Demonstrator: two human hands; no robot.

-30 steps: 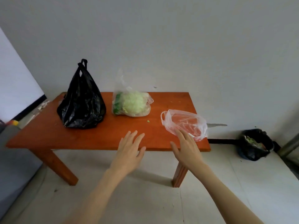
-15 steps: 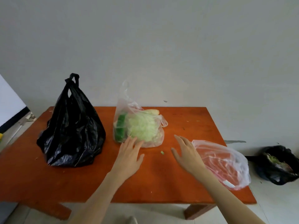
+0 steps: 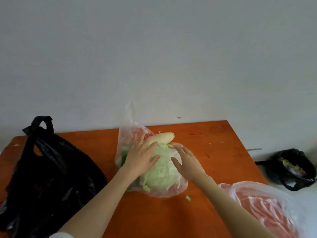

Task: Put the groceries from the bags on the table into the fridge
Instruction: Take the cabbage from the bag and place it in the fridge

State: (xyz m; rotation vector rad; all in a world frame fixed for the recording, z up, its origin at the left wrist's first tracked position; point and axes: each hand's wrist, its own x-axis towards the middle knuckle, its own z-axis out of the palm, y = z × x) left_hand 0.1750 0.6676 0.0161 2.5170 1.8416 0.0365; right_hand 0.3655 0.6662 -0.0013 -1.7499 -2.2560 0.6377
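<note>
A clear plastic bag (image 3: 164, 190) lies in the middle of the orange table (image 3: 214, 152). It holds a pale green cabbage (image 3: 161, 170), a white radish (image 3: 163, 137) and something dark green at the left. My left hand (image 3: 139, 159) rests flat on the cabbage's left side, fingers spread. On the cabbage's right side sits my right hand (image 3: 186, 163), fingers apart. Neither hand is closed around anything. A tied black bag (image 3: 46, 177) stands at the left. A second clear bag (image 3: 267, 208) with reddish print lies at the front right corner.
A grey wall runs behind the table's far edge. On the pale floor to the right stands a black bin bag (image 3: 291, 167) with scraps in it. Small green leaf bits (image 3: 188, 198) lie scattered on the tabletop.
The view has come closer to the table. Both hands have moved forward from the bare tabletop onto the cabbage bag, one on each side.
</note>
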